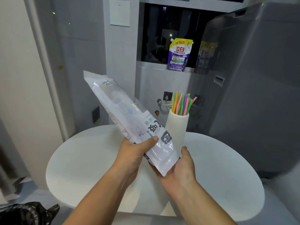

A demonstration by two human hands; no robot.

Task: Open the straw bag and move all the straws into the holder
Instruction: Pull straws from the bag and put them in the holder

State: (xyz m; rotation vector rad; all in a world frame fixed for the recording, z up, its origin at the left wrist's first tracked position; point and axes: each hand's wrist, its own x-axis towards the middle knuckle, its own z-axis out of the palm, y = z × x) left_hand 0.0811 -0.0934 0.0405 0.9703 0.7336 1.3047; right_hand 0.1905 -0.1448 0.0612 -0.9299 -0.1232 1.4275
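— Where to look for the straw bag (129, 117)?
— Up in the air over the round table (78, 159), slanted: near end low at the hands, far end raised toward the far left.
— Why slanted like that?
— Probably to bring the near end within easy reach for a check or a shake-out, with the long body kept clear of the straws at the right.
— Held how?
— Pinched near its lower end by the left hand (134, 153), thumb laid across the printed face, fingers tucked behind. Cradled from below at the near corner by the right hand (181, 168), palm up, thumb lifted beside the right edge. Fingers hidden under the film, so impossible to say whether curled or flat.
— And the holder (177, 125)?
— Upright on the table, just right of the bag and partly behind it, beyond the right hand. Already packed with coloured straws (182, 103), fanned out above the rim.
— So how far along?
— Late, judging by the flat, slack film and the full holder. Worth a last look inside for stragglers.
— Anything else around?
— A purple detergent pouch (178, 56) on the far window ledge, a grey washing machine (251, 78) at the right, and a black plastic bag (27, 213) at the near left, below the table.
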